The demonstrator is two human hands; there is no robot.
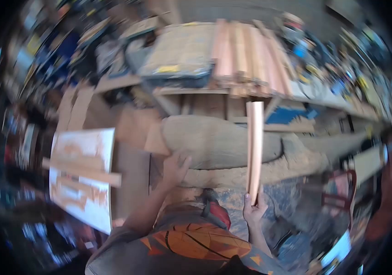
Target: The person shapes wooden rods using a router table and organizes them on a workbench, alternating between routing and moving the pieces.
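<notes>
My right hand (255, 211) is closed around the lower end of a grooved wooden moulding strip (255, 146), which stands out lengthwise in front of me. My left hand (176, 168) is held out in front of my body, with its fingers apart and nothing visible in them. It is nearest to a large greyish dusty sack-like shape (214, 140); blur hides whether the two touch. Beyond the strip, several similar wooden strips (251, 55) lie side by side on a bench.
A dusty, flat-topped machine or case (177, 50) sits on the bench beside the strips. At left, a white board (106, 151) carries wooden pieces (81, 172). A reddish chair-like frame (338, 200) stands at right. Cluttered tools (324, 73) fill the back right, smeared by motion.
</notes>
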